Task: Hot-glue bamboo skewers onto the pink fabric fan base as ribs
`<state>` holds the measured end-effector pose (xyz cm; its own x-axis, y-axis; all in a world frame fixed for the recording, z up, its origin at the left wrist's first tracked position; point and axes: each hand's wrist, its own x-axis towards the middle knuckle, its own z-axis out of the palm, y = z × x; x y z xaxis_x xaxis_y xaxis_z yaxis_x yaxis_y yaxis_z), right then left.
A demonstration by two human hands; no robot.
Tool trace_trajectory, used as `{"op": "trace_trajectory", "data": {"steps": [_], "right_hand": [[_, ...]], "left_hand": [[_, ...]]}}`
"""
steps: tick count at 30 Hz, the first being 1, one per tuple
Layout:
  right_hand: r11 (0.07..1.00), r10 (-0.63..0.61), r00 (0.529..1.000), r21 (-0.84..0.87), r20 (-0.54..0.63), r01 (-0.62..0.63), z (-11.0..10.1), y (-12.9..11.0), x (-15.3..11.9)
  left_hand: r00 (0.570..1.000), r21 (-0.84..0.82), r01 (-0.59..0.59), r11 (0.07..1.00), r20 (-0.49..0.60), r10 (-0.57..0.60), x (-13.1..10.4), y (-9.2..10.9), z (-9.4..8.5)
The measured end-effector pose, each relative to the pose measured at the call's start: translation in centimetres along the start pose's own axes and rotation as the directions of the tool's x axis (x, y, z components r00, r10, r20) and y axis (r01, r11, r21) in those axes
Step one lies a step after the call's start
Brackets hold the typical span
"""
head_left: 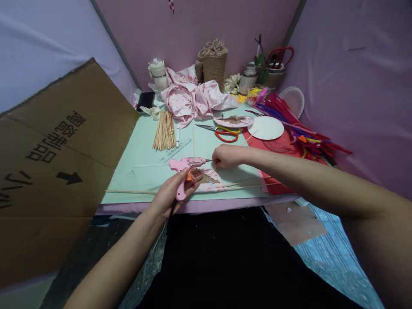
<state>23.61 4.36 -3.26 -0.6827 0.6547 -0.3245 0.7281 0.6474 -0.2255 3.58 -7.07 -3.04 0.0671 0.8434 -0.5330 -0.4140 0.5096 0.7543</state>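
Observation:
My left hand (174, 189) is wrapped round a pink hot glue gun (186, 164), its nozzle pointing right. A clear glue stick (149, 165) juts from the gun's back, and a black cord drops from the handle. Close to the nozzle tip, my right hand (227, 156) is closed in a pinch on a thin wooden stick (250, 138), whose far end shows beyond the knuckles. Beneath both hands lies a piece of cardboard edged with pink patterned fabric (210, 186), partly hidden by the left fingers.
Scissors (225, 133), a ruler (176, 150), a bundle of wooden sticks (165, 132) and a white disc (266, 128) lie on the table. Pink cloth (193, 101), a twine roll (214, 64) and pipe cleaners (289, 116) are farther back. A cardboard box (64, 171) stands left. Long sticks (128, 192) lie along the front.

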Motion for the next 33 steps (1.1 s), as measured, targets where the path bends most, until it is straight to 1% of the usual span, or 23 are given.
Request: {"op": "trace_trajectory", "data": {"steps": [9, 14, 18, 23, 27, 29, 30, 33], "right_hand": [[1.0, 0.001, 1.0, -0.008, 0.011, -0.001, -0.1, -0.1, -0.1], [1.0, 0.01, 1.0, 0.014, 0.027, -0.011, -0.5, -0.3, -0.2], [0.997, 0.003, 0.999, 0.076, 0.04, -0.006, -0.7, 0.1, -0.3], [0.982, -0.015, 1.0, 0.187, 0.026, 0.01, 0.1, 1.3, -0.4], [0.958, -0.018, 1.0, 0.288, 0.022, 0.011, 0.4, 1.9, -0.4], [0.948, -0.001, 1.0, 0.319, -0.017, 0.007, 0.2, 1.9, -0.8], [0.946, 0.014, 0.998, 0.325, -0.056, 0.005, -0.1, 1.9, -1.1], [0.945, 0.087, 0.972, 0.327, -0.218, -0.011, -0.7, 1.6, -2.8]], "left_hand": [[1.0, 0.0, -0.002, 1.0, 0.006, 0.002, 0.1, -0.1, 0.0], [1.0, 0.002, -0.005, 1.0, 0.025, 0.005, 0.2, -0.1, -0.2], [0.999, 0.004, -0.002, 1.0, 0.046, 0.002, 0.2, -0.1, -0.4], [0.998, -0.011, 0.009, 1.0, 0.061, -0.008, 0.4, -0.2, -0.9], [0.998, -0.026, 0.016, 1.0, 0.059, -0.015, 0.4, -0.3, -0.8], [0.998, -0.036, 0.015, 0.999, 0.054, -0.013, 0.3, -0.2, -0.6], [0.999, -0.039, 0.018, 0.999, 0.052, -0.016, 0.2, -0.1, -0.6], [0.998, -0.013, 0.028, 1.0, 0.063, -0.027, -0.2, 0.4, -0.5]]}}
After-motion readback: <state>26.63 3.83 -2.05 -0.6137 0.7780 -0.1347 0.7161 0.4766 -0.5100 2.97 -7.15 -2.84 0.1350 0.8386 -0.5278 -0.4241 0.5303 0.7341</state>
